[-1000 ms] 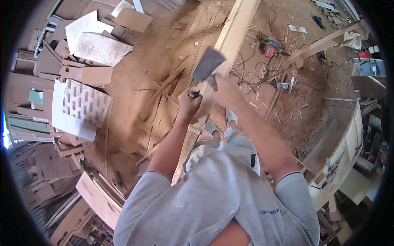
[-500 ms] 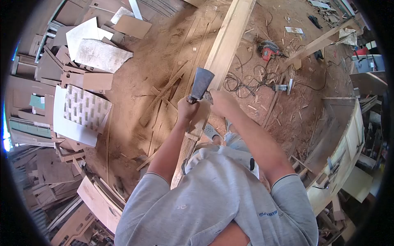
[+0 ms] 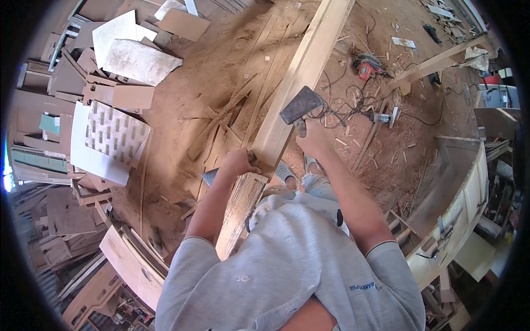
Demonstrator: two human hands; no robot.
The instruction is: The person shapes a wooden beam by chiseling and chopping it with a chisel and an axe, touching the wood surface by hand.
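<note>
My left hand (image 3: pixel 236 163) is closed around a short-handled tool. Its bluish-grey metal blade (image 3: pixel 209 176) sticks out to the left, and the dark handle end shows on the right. That hand is beside the near end of a long pale timber beam (image 3: pixel 301 66). My right hand (image 3: pixel 314 138) grips a tool with a broad dark head (image 3: pixel 301 105), raised over the beam's right edge. Its exact kind is unclear. Below my left hand, a rough-topped wooden block (image 3: pixel 241 209) lies at the beam's near end.
A red power saw (image 3: pixel 365 69) and tangled black cable (image 3: pixel 348 107) lie on the dusty floor at right. Board offcuts (image 3: pixel 132 60) pile up at left. A wooden box frame (image 3: pixel 464 193) stands at right. My clogs (image 3: pixel 284 171) are close to the beam.
My hands have moved apart. The left came down and left, its blade now pointing left. The right moved slightly right, and its dark tool head now shows plainly.
</note>
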